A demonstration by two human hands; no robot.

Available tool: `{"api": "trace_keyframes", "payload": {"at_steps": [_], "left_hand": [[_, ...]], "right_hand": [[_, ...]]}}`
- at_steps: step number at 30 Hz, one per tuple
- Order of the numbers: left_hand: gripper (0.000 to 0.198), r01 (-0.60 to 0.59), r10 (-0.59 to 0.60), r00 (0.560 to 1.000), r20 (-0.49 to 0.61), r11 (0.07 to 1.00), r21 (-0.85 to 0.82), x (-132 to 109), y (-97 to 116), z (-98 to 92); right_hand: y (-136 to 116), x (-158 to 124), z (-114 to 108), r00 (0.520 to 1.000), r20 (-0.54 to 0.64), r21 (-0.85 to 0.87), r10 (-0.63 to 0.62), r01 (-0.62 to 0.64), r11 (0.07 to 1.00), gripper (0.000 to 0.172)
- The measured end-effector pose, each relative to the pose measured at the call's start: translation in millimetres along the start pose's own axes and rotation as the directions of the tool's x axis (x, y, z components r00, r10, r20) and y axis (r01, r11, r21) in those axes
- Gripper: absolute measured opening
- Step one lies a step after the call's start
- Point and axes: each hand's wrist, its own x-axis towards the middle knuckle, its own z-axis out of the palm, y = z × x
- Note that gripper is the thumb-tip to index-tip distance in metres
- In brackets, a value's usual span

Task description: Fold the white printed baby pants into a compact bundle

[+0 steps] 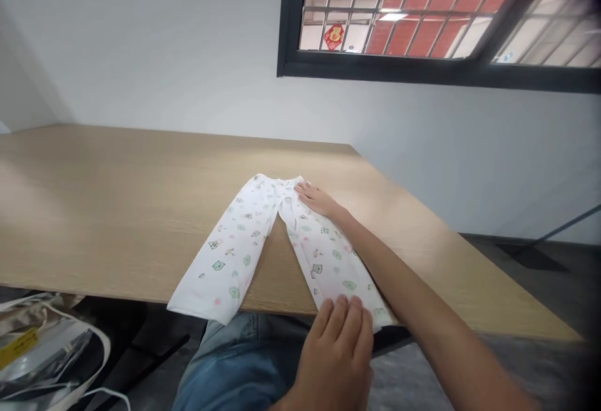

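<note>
A pair of white pants [244,235] with small green and pink animal prints lies spread on the table, waistband at the far end and legs apart toward me. My right hand [317,199] rests flat on the right side of the waistband, fingers stretched out. My left hand [339,351] is at the hem of the right leg, by the table's near edge. Its fingers lie together over the cloth, and the thumb is hidden beneath. The left leg's hem hangs slightly over the edge.
The wooden table [117,210] reaches back to a white wall. A barred window [399,22] is above. At lower left is a bag [51,342] with a strap and plastic packaging. My jeans [244,367] show below the table edge.
</note>
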Motion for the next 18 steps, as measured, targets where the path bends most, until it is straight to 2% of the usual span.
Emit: {"api": "trace_keyframes", "payload": {"at_steps": [2, 5, 7, 10, 12, 14, 16, 18], "left_hand": [[0.031, 0.015, -0.014, 1.000, -0.008, 1.000, 0.008, 9.2, -1.8, 1.6], [0.022, 0.051, -0.043, 0.988, 0.146, 0.997, -0.051, 32.7, -5.9, 0.0], [0.024, 0.041, -0.015, 0.972, 0.235, 0.993, -0.106, 45.7, -9.0, -1.9], [0.014, 0.005, 0.043, 0.954, 0.298, 0.987, -0.158, 53.5, -14.6, -2.9], [0.010, -0.006, 0.063, 0.951, 0.302, 0.982, -0.187, 52.5, -18.4, -3.7], [0.011, 0.013, 0.062, 0.959, 0.277, 0.965, -0.261, 49.1, -22.2, -7.7], [0.012, 0.085, -0.002, 0.977, 0.213, 0.922, -0.378, 43.4, -25.9, -17.1], [0.012, 0.182, -0.138, 0.982, 0.126, 0.853, -0.488, 34.0, -30.2, -32.6]], "right_hand": [[2.3, 2.3, 0.3, 0.995, -0.091, 0.064, 0.034, -0.028, 0.998, 0.038], [5.7, -7.0, -5.7, 0.977, -0.180, 0.187, 0.112, -0.078, 0.979, 0.044], [7.3, -14.8, -12.3, 0.972, -0.166, 0.279, 0.165, -0.114, 0.953, 0.042], [7.0, -21.5, -21.9, 0.972, -0.092, 0.398, 0.216, -0.163, 0.903, 0.029], [4.3, -22.9, -26.7, 0.973, -0.048, 0.458, 0.225, -0.179, 0.871, 0.019], [-1.4, -23.2, -30.7, 0.976, -0.023, 0.509, 0.215, -0.174, 0.843, 0.019], [-11.4, -22.5, -34.4, 0.981, -0.026, 0.552, 0.195, -0.148, 0.821, 0.024], [-27.0, -20.2, -37.2, 0.985, -0.047, 0.582, 0.164, -0.107, 0.806, 0.026]]}}
